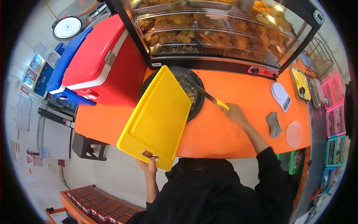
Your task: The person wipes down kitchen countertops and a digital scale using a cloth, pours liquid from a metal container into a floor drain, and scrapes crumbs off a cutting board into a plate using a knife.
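My left hand [150,166] grips the yellow cutting board [158,115] at its handle hole, with the thumb on the face. The board is tilted, its far end over a round black tray [197,106] that holds crumbs. My right hand [233,113] is closed round the yellow handle of a knife [207,95]. The blade points to the upper left, over the tray and its crumbs. The board hides the left part of the tray.
A glass display case [209,61] of fried food stands behind the tray. Red [123,74] and blue [56,80] coolers are at the left. On the orange table [220,140], a white scale [280,96], a grey cloth [273,124] and a pink round lid [294,134] lie at the right.
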Tool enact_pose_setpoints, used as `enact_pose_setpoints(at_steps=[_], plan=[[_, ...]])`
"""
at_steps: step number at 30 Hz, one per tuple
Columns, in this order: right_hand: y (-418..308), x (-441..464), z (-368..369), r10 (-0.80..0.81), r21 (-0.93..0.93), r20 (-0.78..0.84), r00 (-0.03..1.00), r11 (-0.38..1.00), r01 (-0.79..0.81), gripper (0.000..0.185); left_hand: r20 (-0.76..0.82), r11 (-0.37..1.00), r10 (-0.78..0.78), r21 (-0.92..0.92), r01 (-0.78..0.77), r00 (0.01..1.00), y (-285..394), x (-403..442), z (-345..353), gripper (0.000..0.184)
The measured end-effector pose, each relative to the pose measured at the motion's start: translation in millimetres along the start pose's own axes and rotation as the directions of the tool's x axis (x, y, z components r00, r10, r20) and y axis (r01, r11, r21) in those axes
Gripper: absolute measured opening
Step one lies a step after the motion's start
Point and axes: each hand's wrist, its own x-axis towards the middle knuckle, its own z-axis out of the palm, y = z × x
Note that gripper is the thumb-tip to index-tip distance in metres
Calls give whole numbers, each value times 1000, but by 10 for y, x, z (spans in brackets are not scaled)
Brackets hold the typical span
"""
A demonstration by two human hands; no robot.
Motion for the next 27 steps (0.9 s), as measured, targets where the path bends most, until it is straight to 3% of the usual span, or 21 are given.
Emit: enact_pose_setpoints(at_steps=[4,7,14,19,27], plan=[[27,-180,356,152,327,8,988,934,-146,42,28,1000,27,-4,-26,999,-23,45,-2,38],[-49,-363,312,97,255,-30,995,963,-86,40,32,999,37,25,-38,999,31,98,75,38],[-413,-643,221,40,275,-104,994,961,-10,35,126,994,67,80,-78,990,131,130,133,39],[-573,-997,138,-24,272,-135,991,960,61,32,112,993,13,112,-26,994,344,220,320,39],[-698,-1355,-44,-331,59,-133,934,938,341,34,31,979,39,197,-45,999,676,566,646,33]])
